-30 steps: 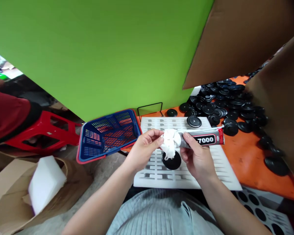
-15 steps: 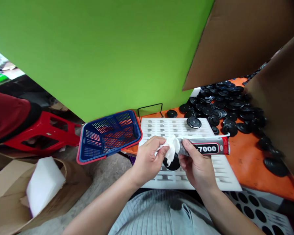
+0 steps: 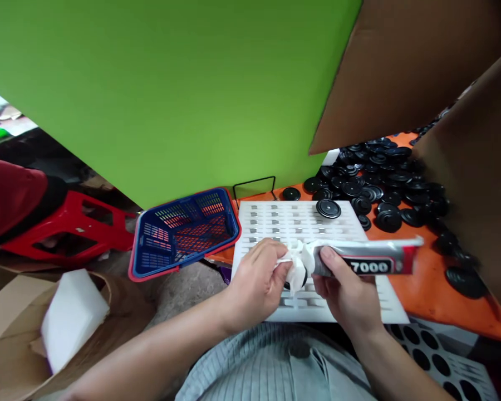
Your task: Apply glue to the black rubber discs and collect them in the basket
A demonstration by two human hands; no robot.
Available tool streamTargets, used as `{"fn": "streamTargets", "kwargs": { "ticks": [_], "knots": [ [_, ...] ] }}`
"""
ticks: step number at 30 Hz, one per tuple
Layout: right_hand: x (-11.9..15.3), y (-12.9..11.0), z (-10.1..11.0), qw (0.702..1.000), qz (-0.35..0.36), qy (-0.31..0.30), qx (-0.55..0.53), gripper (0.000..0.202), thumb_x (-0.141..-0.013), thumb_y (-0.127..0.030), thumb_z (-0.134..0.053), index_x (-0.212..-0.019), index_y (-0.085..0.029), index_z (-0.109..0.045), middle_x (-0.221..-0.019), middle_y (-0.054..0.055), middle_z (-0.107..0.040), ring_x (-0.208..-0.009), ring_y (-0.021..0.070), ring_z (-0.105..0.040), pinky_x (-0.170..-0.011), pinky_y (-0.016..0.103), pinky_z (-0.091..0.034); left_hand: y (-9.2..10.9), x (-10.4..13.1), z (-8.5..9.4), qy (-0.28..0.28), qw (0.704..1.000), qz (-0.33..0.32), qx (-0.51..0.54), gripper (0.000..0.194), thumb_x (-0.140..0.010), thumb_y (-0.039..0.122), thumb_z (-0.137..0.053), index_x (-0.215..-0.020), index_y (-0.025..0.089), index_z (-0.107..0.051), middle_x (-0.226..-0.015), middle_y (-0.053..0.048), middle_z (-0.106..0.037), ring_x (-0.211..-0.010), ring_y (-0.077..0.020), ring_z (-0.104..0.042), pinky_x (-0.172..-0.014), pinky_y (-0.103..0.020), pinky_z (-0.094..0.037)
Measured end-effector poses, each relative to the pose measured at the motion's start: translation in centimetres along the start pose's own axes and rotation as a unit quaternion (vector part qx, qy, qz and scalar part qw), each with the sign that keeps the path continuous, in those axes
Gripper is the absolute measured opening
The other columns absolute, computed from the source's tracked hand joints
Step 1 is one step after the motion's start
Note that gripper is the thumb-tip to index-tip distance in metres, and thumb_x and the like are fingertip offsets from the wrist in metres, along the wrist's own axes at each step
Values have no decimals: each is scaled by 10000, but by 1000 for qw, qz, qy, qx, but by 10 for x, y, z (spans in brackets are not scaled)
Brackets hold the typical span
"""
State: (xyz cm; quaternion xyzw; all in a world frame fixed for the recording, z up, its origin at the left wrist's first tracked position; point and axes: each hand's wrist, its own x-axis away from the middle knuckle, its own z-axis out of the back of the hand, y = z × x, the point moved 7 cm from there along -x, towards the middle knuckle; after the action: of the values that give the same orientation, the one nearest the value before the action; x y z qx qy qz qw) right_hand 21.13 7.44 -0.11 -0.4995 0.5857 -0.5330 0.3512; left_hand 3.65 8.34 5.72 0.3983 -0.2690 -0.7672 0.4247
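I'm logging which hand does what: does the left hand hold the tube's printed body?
No, the right hand holds the tube there, while the left hand pinches crumpled white material.

The silver-grey tube (image 3: 382, 263) has a smooth, shiny skin, while the crumpled white tissue (image 3: 297, 260) beside it looks soft, papery and matt. The white slotted rectangular board (image 3: 394, 306) seems dull, foam or plastic, I can't tell. Glossy round black discs (image 3: 388, 218) catch the light on the smooth, faintly shiny orange tabletop (image 3: 426, 292). Over there, the blue rectangular basket (image 3: 153, 248) is plastic, the brown flat sheet (image 3: 367, 72) matt cardboard.
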Motion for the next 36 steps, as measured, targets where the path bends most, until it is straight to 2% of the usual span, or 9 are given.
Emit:
{"fn": "streamTargets", "kwargs": {
  "ticks": [2,4,13,16,19,23,29,32,36],
  "knots": [
    [3,19,-5,985,-131,10,-107,292,-753,-463,-751,-746,-195,-636,-510,-27,-579,-347,87,-454,-290,194,-307,4,-2,5,21,991,-95,-87,125,-914,144,-470,-986,177,-567,-932,-96,-652,-910,-205,-616,-828,-328,-497],
    [2,26,-4,969,-192,15,-154,315,-714,-456,-785,-749,-186,-625,-490,-36,-558,-332,68,-428,-283,168,-284,-5,-9,14,51,983,-102,-145,120,-924,133,-463,-985,178,-557,-938,-93,-649,-906,-198,-616,-823,-320,-500],
    [-6,24,11,967,-180,19,-180,297,-746,-442,-770,-808,-176,-653,-525,-27,-582,-363,58,-451,-308,154,-307,-42,-47,30,59,984,-6,-166,124,-922,181,-486,-959,177,-604,-921,-57,-650,-862,-180,-600,-820,-306,-475],
    [-5,20,11,977,-148,28,-153,294,-745,-434,-776,-803,-176,-649,-544,-21,-598,-379,72,-476,-311,172,-325,-43,-46,15,-24,995,96,-13,121,-908,244,-525,-900,168,-618,-836,-24,-650,-772,-154,-580,-744,-268,-459],
    [-3,10,11,990,-75,40,-117,268,-741,-405,-787,-793,-182,-648,-572,-19,-613,-425,95,-516,-329,196,-364,-36,-32,-10,-138,959,188,164,151,-888,283,-555,-872,155,-633,-820,-11,-658,-763,-141,-577,-721,-239,-450],
    [0,1,12,996,29,46,-64,205,-766,-343,-777,-756,-186,-646,-596,-23,-608,-457,102,-523,-358,227,-396,-29,-21,-24,-163,927,230,248,109,-848,227,-575,-865,146,-646,-820,-3,-649,-778,-130,-564,-745,-227,-443],
    [8,-20,14,980,172,20,100,110,-812,-296,-730,-871,-209,-697,-764,4,-686,-599,145,-636,-516,270,-546,-25,-16,-27,-154,920,252,258,72,-794,207,-591,-802,143,-625,-745,18,-610,-681,-106,-510,-659,-215,-418],
    [9,-27,10,961,204,-45,183,268,-789,-284,-755,-1054,-264,-723,-970,25,-724,-797,186,-693,-695,302,-602,-20,-16,-28,-162,930,246,218,77,-800,192,-535,-772,153,-596,-692,35,-560,-623,-93,-470,-582,-201,-389],
    [-4,-23,28,988,147,-13,49,248,-823,-318,-727,-1066,-268,-731,-937,18,-719,-697,160,-678,-630,309,-599,-28,-40,-7,-102,983,154,6,106,-805,177,-496,-715,171,-552,-651,37,-535,-609,-102,-490,-549,-198,-390]
  ]
}}
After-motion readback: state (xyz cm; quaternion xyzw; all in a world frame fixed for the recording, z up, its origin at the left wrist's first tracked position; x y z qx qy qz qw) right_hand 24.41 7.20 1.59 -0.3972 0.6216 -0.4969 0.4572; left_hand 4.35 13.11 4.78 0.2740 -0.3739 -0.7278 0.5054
